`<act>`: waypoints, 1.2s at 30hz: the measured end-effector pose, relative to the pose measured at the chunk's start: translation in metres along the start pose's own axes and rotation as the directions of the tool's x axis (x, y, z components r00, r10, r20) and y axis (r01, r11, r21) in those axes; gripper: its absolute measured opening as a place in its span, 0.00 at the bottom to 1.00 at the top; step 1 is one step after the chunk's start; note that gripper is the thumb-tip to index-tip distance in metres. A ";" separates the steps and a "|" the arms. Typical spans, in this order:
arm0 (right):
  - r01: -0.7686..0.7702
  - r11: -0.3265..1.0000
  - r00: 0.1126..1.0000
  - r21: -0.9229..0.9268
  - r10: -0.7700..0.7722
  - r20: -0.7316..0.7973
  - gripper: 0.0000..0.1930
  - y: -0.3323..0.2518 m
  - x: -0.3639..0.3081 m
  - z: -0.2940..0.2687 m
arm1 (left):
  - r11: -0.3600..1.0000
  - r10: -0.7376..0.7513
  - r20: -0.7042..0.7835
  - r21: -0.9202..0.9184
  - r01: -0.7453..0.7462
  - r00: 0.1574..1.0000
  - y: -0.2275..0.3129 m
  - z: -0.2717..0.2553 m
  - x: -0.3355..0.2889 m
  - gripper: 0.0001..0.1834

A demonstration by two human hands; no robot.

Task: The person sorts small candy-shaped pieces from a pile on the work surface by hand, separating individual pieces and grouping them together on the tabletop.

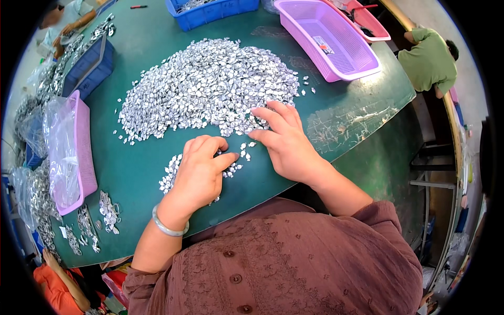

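Note:
A large heap of small silvery metal pieces (210, 79) covers the middle of the green table (142, 178). My right hand (287, 142) is at the heap's near right edge, fingers apart and fingertips touching the pieces; nothing shows in its grip. My left hand (199, 170), with a pale bangle (169, 224) on its wrist, rests over a smaller group of the same pieces (169, 176). Its fingers bend downward, with the thumb and index finger apart. The hand partly hides that group. A few loose pieces (247, 149) lie between my two hands.
A purple basket (336, 71) stands at the far right beside a pink basket (380, 34). Blue bins (210, 17) stand at the back and left. Another basket (84, 152) holds clear plastic bags. Bundled metal parts (108, 212) lie nearby. Other people work around the table.

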State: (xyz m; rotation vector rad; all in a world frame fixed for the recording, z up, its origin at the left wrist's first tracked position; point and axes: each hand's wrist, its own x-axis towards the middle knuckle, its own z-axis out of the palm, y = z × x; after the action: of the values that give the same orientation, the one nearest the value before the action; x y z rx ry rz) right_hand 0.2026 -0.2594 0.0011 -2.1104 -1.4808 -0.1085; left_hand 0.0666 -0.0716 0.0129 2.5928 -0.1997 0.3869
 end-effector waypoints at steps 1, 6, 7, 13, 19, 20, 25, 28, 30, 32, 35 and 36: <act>-0.009 1.000 1.000 0.012 0.009 -0.013 0.14 0.002 0.000 -0.001 | 1.000 0.004 0.000 -0.005 -0.004 1.000 -0.001 -0.001 0.000 0.19; -0.012 1.000 1.000 0.003 0.012 -0.010 0.14 0.002 -0.003 -0.004 | 1.000 -0.005 -0.020 -0.011 0.005 1.000 0.001 -0.001 0.002 0.19; 0.004 1.000 1.000 0.011 -0.004 0.001 0.14 0.001 -0.004 -0.005 | 1.000 -0.004 -0.015 -0.002 0.004 1.000 0.002 -0.002 0.004 0.20; 0.020 1.000 1.000 0.008 -0.020 0.024 0.13 0.001 -0.006 -0.004 | 0.999 0.004 -0.002 0.040 -0.003 1.000 0.006 0.001 0.008 0.20; 0.031 0.999 0.998 0.035 -0.033 0.050 0.13 -0.002 -0.006 -0.004 | 0.998 0.014 0.024 0.057 -0.016 1.000 0.006 0.002 0.009 0.20; 0.047 0.997 0.996 0.061 -0.051 0.079 0.13 -0.003 -0.006 -0.005 | 0.998 0.016 0.034 0.061 -0.019 0.999 0.006 0.002 0.009 0.20; 0.012 1.000 1.000 -0.006 -0.012 0.004 0.12 0.001 -0.006 -0.003 | 0.999 0.012 0.043 0.041 -0.014 0.999 0.009 0.000 0.011 0.20; 0.007 1.000 1.000 -0.012 -0.007 0.020 0.12 0.002 -0.007 -0.005 | 0.999 0.019 0.035 0.025 -0.020 0.999 0.011 0.004 0.011 0.20; 0.035 0.999 0.998 0.025 -0.036 0.044 0.11 0.002 -0.007 -0.004 | 0.999 0.030 0.030 0.031 -0.031 0.999 0.011 0.004 0.009 0.19; 0.024 0.999 1.000 0.029 -0.024 -0.011 0.10 0.005 -0.007 -0.003 | 0.999 0.033 0.042 0.022 -0.034 0.999 0.011 0.002 0.010 0.18; -0.017 0.998 0.999 0.068 0.019 -0.031 0.08 0.004 -0.007 -0.001 | 0.999 0.033 0.049 0.000 -0.033 0.998 0.009 0.001 0.008 0.17; -0.019 0.998 0.999 0.067 0.021 -0.031 0.08 0.002 -0.006 0.000 | 0.999 0.034 0.050 -0.001 -0.034 0.998 0.008 0.001 0.008 0.17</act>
State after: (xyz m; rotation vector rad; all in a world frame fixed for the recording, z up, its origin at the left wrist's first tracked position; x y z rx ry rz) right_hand 0.2023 -0.2651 -0.0024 -2.0601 -1.4256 -0.0831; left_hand 0.0727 -0.0792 0.0180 2.6035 -0.2617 0.3341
